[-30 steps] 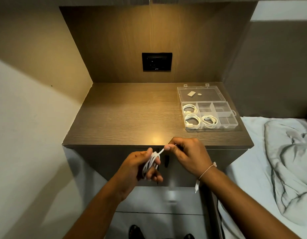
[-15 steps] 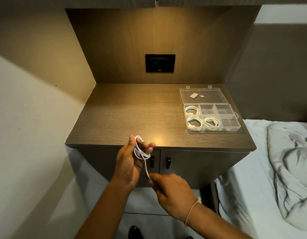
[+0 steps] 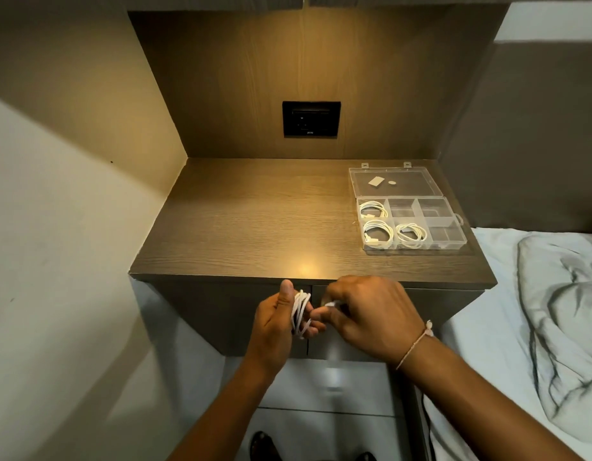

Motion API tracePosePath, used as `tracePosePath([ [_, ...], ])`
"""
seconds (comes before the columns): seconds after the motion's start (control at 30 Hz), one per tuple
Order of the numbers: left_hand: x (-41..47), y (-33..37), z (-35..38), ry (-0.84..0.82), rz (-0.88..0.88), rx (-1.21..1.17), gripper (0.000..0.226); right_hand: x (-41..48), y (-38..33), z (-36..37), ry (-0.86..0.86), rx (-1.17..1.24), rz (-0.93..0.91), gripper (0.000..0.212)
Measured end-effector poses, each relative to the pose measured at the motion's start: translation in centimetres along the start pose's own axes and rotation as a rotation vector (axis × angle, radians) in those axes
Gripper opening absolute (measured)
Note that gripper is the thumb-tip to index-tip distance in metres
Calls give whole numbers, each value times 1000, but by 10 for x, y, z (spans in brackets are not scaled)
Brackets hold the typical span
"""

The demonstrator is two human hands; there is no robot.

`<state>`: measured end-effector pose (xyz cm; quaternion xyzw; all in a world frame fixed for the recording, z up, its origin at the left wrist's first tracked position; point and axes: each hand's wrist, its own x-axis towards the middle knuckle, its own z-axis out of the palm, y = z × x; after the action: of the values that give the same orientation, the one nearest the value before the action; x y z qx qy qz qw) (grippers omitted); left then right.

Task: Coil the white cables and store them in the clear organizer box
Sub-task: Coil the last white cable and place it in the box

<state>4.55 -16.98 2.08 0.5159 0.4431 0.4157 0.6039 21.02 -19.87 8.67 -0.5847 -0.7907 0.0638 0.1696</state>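
White cable (image 3: 300, 313) is wrapped in several loops around the fingers of the left hand (image 3: 277, 322), just below the middle of the frame, in front of the nightstand's front edge rather than over its top. That hand is curled around the loops with the thumb sticking straight up. Right hand (image 3: 363, 316) sits just beside it, fingers bunched and pinching the cable's free end, so both hands have a grip on the same cable and they're nearly touching. A thin string bracelet (image 3: 415, 344) is on the right wrist. Over at the right side of the frame, the clear organizer box (image 3: 456, 236) lies on the back right part of the wooden nightstand (image 3: 248, 221) with its lid (image 3: 394, 183) flipped open flat behind it. Three compartments on the box's left side each hold a coiled white cable: one at the upper left (image 3: 373, 209), one below it (image 3: 378, 232), and one next to that (image 3: 411, 231). The other compartments look bare, pretty sure. A couple of small pale bits lie on the lid, can't tell what they are. A black wall socket (image 3: 311, 119) sits on the back panel, and rumpled bedding (image 3: 561, 311) fills the right edge.
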Motion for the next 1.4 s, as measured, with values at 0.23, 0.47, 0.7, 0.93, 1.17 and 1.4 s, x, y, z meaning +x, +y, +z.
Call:
tracePosePath([
  [0.23, -10, -10, 12, 94, -17, 91, 66, -13, 3, 23, 73, 145, -15, 31],
  [0.47, -21, -17, 15, 86, -66, 67, 71, -24, 5, 46, 73, 453, 167, 24],
  [0.7, -29, -26, 16, 157, -42, 37, 64, -33, -6, 60, 21, 895, 342, 11],
  [0.93, -25, -25, 20, 309, -119, 5, 62, -31, -15, 64, 18, 969, 351, 15],
  [1.17, -23, -21, 21, 314, -77, -31, 63, -28, -17, 65, 13, 1057, 358, 22],
  [1.4, -23, -24, 20, 359, -140, -50, 58, -25, -13, 64, -95, 954, 372, 21],
])
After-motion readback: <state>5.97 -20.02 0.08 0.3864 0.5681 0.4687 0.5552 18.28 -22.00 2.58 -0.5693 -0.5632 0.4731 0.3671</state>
